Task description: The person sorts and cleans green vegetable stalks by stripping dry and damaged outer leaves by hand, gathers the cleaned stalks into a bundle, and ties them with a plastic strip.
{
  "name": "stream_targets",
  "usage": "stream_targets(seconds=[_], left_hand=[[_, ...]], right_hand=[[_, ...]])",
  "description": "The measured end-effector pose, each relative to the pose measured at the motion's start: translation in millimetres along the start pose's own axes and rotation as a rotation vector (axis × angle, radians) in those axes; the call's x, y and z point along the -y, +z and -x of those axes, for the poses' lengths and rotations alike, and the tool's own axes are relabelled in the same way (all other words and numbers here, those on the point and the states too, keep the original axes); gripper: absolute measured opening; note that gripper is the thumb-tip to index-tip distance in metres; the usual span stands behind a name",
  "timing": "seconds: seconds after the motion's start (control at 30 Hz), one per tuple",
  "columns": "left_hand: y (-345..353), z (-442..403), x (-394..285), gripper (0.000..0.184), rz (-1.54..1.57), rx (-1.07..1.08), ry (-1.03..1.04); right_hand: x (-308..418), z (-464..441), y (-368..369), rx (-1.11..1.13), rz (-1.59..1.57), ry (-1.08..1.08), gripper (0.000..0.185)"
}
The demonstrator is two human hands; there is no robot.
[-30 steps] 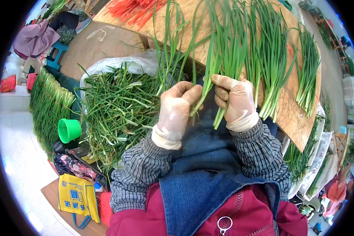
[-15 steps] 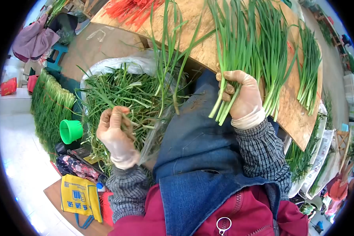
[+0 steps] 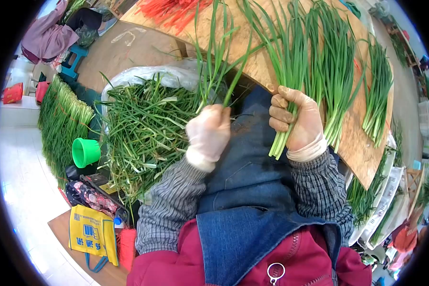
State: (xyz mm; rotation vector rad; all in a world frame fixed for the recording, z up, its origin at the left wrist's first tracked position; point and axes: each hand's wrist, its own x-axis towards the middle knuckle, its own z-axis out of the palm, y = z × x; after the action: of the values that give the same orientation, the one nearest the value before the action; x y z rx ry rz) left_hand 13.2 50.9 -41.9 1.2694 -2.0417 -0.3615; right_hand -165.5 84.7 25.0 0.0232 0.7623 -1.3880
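My right hand point(image 3: 298, 119), in a thin whitish glove, is closed around a bunch of garlic chives point(image 3: 291, 66). Their pale stem ends stick out below the fist and the leaves lean over the board. My left hand point(image 3: 209, 133), gloved the same way, is a fist at the lower ends of a few loose chive stalks point(image 3: 219, 62), which rise out of its top. Under and left of that hand stands a clear plastic bag point(image 3: 169, 76) heaped with tangled chives and trimmings point(image 3: 143, 128).
More chive bunches point(image 3: 336, 71) lie on the wooden board point(image 3: 362, 164), with red ties point(image 3: 171, 12) at its far side. To the left are a stack of chives point(image 3: 64, 119), a green bucket point(image 3: 86, 152) and a yellow bag point(image 3: 93, 233). A person point(image 3: 50, 35) sits at upper left.
My left hand has moved right and up from over the bag and closed at the loose stalks' ends. A stray stalk no longer sticks out left of the bunch in my right hand.
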Motion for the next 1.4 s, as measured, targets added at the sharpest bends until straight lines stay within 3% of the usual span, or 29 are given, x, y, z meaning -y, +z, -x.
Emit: stream_targets(seconds=[0.03, 0.07, 0.1, 0.13, 0.2, 0.23, 0.3, 0.4, 0.5, 0.6, 0.7, 0.87, 1.0, 1.03, 1.1, 1.2, 1.4], left_hand=[[-12, 3, 1, 0.018, 0.270, -0.087, -0.108], [-31, 8, 1, 0.019, 0.347, -0.245, -0.036], [-51, 12, 1, 0.020, 0.417, -0.203, -0.512], [-63, 18, 19, 0.024, 0.476, -0.321, -0.612], [-81, 35, 66, 0.030, 0.369, -0.248, -0.834], [-89, 36, 64, 0.032, 0.051, -0.061, -0.882], [-78, 60, 87, 0.035, -0.402, 0.139, -0.586], [-56, 43, 40, 0.036, -0.130, 0.115, -0.386], [-28, 20, 26, 0.028, -0.129, 0.253, -0.368], [-27, 15, 12, 0.019, 0.255, 0.190, -0.585], [-34, 15, -8, 0.016, 0.115, -0.089, -0.010], [-45, 11, -46, 0.015, -0.106, 0.029, 0.199], [-50, -4, -46, 0.022, 0.848, 0.489, -0.641], [-42, -2, -41, 0.020, 1.134, 0.459, -0.746], [-48, -9, -46, 0.017, 1.263, 0.507, -0.885], [-54, -8, -57, 0.016, 1.254, 0.279, -0.966], [-86, 9, -2, 0.017, 0.861, -0.397, -0.767]], right_hand=[[0, 1, 2, -0.024, 0.026, -0.022, 0.015], [-1, 2, 4, -0.050, 0.050, -0.042, 0.015], [-3, 2, 6, -0.069, 0.064, -0.044, 0.015], [-5, 1, 8, -0.085, 0.077, -0.046, 0.016], [-10, -1, 9, -0.077, 0.109, -0.032, 0.018], [-12, -2, 9, -0.082, 0.114, -0.021, 0.019], [-15, -4, 10, -0.094, 0.129, 0.000, 0.021], [-16, -6, 8, -0.045, 0.066, 0.021, 0.022], [-15, -4, 11, -0.053, 0.110, -0.006, 0.020], [-19, 3, 19, -0.128, 0.279, -0.094, 0.018], [-31, 6, 23, -0.114, 0.385, -0.158, 0.014], [-42, 5, 27, -0.148, 0.470, -0.203, 0.018], [-35, 4, 15, -0.061, 0.374, -0.161, 0.025], [-35, 4, 13, -0.052, 0.339, -0.150, 0.023], [-36, 2, 12, -0.031, 0.270, -0.127, 0.019], [-34, 2, 11, -0.031, 0.200, -0.136, 0.021], [-15, -5, -2, -0.070, 0.070, -0.185, 0.016]])
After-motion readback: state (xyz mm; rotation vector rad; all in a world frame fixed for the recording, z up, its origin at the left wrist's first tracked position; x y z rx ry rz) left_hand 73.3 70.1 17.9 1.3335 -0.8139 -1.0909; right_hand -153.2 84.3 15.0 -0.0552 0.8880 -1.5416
